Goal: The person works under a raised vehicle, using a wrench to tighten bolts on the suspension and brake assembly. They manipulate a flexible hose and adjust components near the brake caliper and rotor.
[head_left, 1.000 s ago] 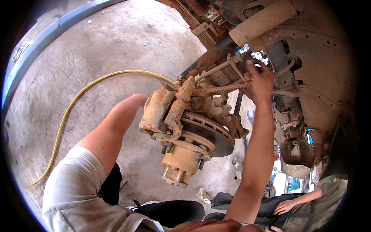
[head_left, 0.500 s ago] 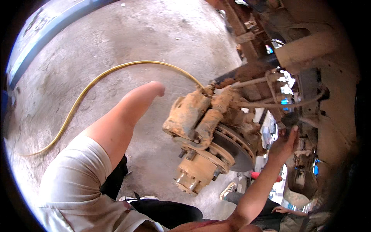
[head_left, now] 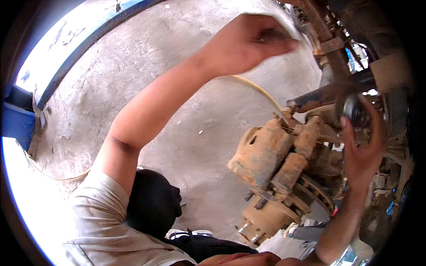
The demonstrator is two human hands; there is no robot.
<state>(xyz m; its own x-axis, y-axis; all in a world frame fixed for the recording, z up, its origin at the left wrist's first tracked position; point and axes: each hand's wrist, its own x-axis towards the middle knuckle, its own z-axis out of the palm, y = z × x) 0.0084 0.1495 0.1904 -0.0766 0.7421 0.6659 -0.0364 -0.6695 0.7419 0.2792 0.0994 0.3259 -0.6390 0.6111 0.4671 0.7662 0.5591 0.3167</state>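
Left hand (head_left: 248,46) now higher, over the yellow hose (head_left: 262,92)

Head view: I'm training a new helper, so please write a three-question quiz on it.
1. True or false: the left hand is touching the dusty brake caliper.
2. Which hand has the dark round object between thumb and fingers?
3. What colour is the hose: A blue, B yellow, C red?

Key: 1. False, it is apart from it. 2. The right hand. 3. B.
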